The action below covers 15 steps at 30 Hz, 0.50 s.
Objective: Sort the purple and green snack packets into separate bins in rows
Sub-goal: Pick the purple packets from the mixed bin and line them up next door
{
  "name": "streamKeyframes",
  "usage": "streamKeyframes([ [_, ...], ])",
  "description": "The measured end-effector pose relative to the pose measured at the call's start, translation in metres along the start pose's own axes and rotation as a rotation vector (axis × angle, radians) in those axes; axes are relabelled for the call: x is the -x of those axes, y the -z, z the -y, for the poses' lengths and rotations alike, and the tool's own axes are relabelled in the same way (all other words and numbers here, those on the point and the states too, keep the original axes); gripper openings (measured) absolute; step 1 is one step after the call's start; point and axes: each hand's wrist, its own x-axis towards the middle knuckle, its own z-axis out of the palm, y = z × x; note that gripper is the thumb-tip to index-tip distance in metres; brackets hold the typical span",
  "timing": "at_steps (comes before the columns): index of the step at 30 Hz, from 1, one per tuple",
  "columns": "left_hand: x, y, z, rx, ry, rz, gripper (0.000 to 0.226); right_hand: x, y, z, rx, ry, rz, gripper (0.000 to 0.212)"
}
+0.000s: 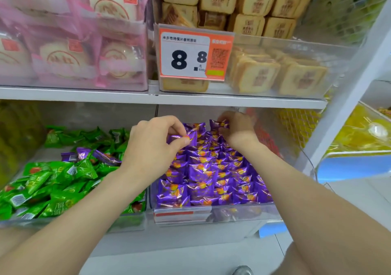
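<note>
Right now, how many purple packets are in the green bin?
3: left packet, middle packet, right packet, side by side among the green packets. Others may be buried.

Left hand [152, 145], right hand [237, 129]: purple packets [203, 173]

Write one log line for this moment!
left hand: pinches purple packet | right hand: pinches back-row purple packet | green bin: stray purple packets inside

- The shelf board [190, 101] sits low over both bins; the gap beneath it is open from the front.
- Purple packets [203, 173] fill the right bin [243, 212] wall to wall.
- Green packets [53, 190] heap in the left bin [63, 222]; a bare patch shows midway back at its left.
</note>
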Motion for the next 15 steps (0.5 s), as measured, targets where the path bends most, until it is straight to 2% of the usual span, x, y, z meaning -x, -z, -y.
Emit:
streamKeyframes([
  [5,-0.003,-0.003,0.002,0.037,0.004,0.011,0.014,-0.003,-0.015,0.002,-0.001,0.056,0.053,0.025],
  [9,-0.003,-0.007,0.004,0.031,-0.008,0.02,0.013,-0.002,-0.02,0.005,0.147,0.064,-0.023,0.033],
  [15,-0.004,-0.007,0.009,0.047,-0.028,0.036,0.006,0.001,-0.017,0.005,0.064,0.063,0.046,0.041],
])
